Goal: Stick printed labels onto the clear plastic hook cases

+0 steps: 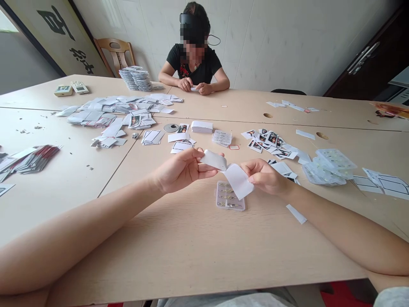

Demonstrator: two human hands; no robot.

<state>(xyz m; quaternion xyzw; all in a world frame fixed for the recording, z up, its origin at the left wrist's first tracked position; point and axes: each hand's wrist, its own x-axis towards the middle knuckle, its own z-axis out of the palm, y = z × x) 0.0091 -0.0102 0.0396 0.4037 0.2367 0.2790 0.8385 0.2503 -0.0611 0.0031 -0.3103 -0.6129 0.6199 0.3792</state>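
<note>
My left hand pinches a curled white paper strip between thumb and fingers above the table. With closed fingers my right hand grips a white paper slip by its right edge. The two papers meet or overlap between my hands; whether they are joined I cannot tell. Below them lies a clear plastic box with rows of small metallic pieces inside, partly covered by the slip. A narrow white strip rests under my right forearm.
Across the table sits a person handling something small. Paper slips are heaped at left, beside stacked packets. Photo cards and clear plastic boxes lie at right. A tape roll and card stack lie ahead.
</note>
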